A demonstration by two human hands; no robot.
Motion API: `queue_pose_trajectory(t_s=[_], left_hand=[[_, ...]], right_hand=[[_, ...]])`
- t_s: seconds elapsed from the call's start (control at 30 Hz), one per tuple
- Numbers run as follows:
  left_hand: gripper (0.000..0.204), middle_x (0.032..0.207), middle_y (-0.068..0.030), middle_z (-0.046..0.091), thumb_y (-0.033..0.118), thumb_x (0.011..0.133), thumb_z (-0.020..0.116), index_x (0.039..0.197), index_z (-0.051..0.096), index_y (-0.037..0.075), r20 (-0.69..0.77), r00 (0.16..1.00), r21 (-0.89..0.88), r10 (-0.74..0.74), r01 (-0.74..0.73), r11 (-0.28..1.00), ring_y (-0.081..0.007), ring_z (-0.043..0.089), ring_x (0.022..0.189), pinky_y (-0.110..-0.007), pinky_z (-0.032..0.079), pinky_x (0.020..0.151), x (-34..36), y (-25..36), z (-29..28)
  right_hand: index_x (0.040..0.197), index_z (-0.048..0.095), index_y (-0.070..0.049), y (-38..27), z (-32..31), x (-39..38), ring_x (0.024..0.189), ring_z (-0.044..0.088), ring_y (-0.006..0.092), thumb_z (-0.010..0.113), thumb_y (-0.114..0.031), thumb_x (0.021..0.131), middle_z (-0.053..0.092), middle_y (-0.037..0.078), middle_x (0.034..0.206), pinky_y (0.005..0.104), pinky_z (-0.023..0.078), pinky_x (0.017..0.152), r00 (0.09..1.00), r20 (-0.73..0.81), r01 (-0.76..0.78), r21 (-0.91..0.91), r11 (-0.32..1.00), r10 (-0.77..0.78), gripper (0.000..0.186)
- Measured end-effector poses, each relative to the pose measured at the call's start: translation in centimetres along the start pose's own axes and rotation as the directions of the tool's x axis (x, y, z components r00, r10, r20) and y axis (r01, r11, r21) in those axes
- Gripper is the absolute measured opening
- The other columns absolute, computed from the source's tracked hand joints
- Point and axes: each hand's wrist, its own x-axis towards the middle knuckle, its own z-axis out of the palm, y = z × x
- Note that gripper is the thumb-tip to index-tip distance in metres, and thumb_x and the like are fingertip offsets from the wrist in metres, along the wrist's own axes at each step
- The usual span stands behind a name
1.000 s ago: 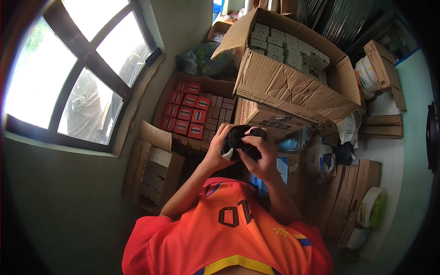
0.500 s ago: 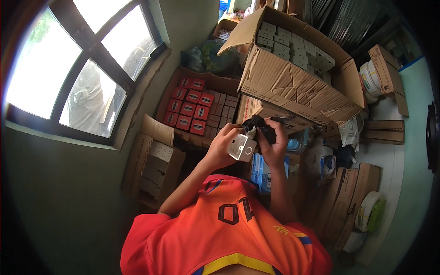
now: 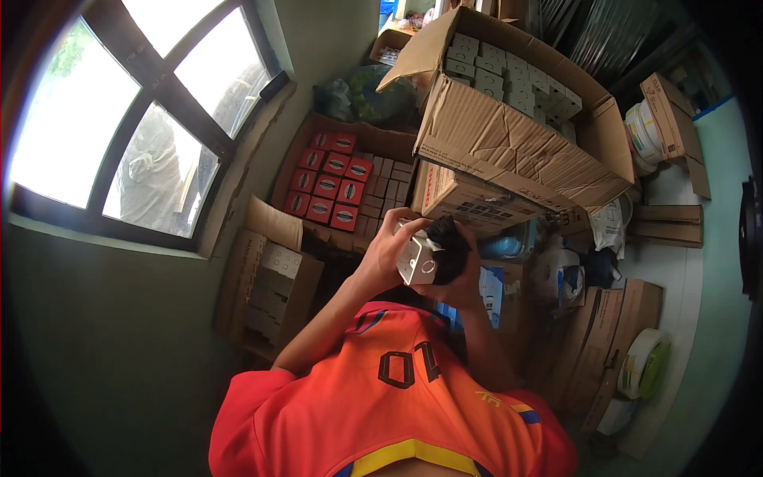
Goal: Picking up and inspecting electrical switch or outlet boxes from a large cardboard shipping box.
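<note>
My left hand [image 3: 383, 256] is closed around one side of a white square electrical junction box [image 3: 418, 269], which has a round mark on its visible side. A bunched black cloth [image 3: 455, 253] lies against the box's right side and over part of its top. Under and behind the cloth, my right hand [image 3: 462, 291] is closed on it, with most of its fingers hidden. Both hands are together in front of my chest.
Ahead stands a large open carton [image 3: 524, 163] of similar white boxes. Left of it, a carton holds red small boxes [image 3: 326, 187]. A smaller carton [image 3: 270, 290] of white boxes sits by the left wall. Flattened cartons [image 3: 608, 342] and a white roll [image 3: 642, 364] lie to the right.
The black cloth has moved from above the box down over its right side. My right hand has dropped lower and turned around the cloth; the box has tilted slightly.
</note>
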Motion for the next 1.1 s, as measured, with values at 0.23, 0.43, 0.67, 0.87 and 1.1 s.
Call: queue_pose_trajectory(t_s=[0.23, 0.43, 0.67, 0.87, 1.1], left_hand=[[0.092, 0.137, -0.0216, 0.044, 0.014, 0.068, 0.085, 0.149, 0.042, 0.014, 0.087, 0.996, -0.080, -0.028, 0.035, 0.996, -0.0431, 0.049, 0.129, -0.047, 0.049, 0.106, 0.2, 0.1, 0.1], [0.114, 0.162, -0.0206, 0.024, 0.024, 0.068, 0.086, 0.162, 0.022, 0.011, 0.284, 0.957, -0.430, -0.065, 0.187, 0.883, -0.0353, 0.023, 0.153, -0.048, 0.028, 0.122, -0.3, -1.1, -1.4], [0.108, 0.166, -0.0163, 0.023, 0.030, 0.075, 0.085, 0.162, 0.024, 0.013, 0.176, 0.892, -0.467, -0.417, 0.448, 0.762, -0.0309, 0.021, 0.156, -0.056, 0.032, 0.118, -1.5, -0.5, -1.2], [0.105, 0.146, -0.0215, 0.050, 0.032, 0.072, 0.088, 0.157, 0.032, 0.008, -0.040, 0.979, -0.072, -0.200, 0.197, 0.978, -0.0369, 0.054, 0.133, -0.043, 0.044, 0.110, -0.9, 1.9, -0.4], [0.116, 0.137, -0.0202, 0.053, 0.043, 0.062, 0.097, 0.152, 0.035, 0.004, -0.019, 0.959, -0.220, -0.282, 0.271, 0.937, -0.0299, 0.061, 0.121, -0.038, 0.050, 0.103, -0.9, -0.2, 0.6]], right_hand=[[0.147, 0.040, -0.007, 0.0, 0.6, -0.2, 0.121, 0.061, 0.0229, 0.099, -0.022, 0.061, 0.060, 0.012, 0.132, 0.0382, 0.051, 0.104, 0.997, -0.059, -0.036, 0.055, 0.998, 0.039, 0.105], [0.145, 0.042, -0.005, 0.6, 0.6, 0.5, 0.112, 0.068, 0.0219, 0.099, -0.024, 0.062, 0.066, 0.013, 0.125, 0.0367, 0.054, 0.099, 0.992, -0.103, -0.075, -0.056, 0.996, 0.069, 0.103], [0.142, 0.048, -0.005, 0.8, 0.9, 1.0, 0.107, 0.071, 0.0304, 0.095, -0.028, 0.067, 0.069, 0.015, 0.122, 0.0398, 0.057, 0.093, 0.992, -0.103, 0.014, -0.508, 0.861, -0.077, 0.091], [0.143, 0.049, -0.007, 1.7, 2.2, 1.0, 0.095, 0.071, 0.0376, 0.089, -0.030, 0.073, 0.070, 0.015, 0.114, 0.0441, 0.059, 0.079, 0.987, -0.034, 0.090, -0.702, 0.706, -0.160, 0.084], [0.152, 0.036, -0.004, 1.4, 2.8, 0.4, 0.114, 0.065, 0.0419, 0.085, -0.023, 0.076, 0.061, 0.022, 0.133, 0.0466, 0.057, 0.092, 1.000, -0.009, 0.004, -0.648, 0.762, -0.013, 0.093]])
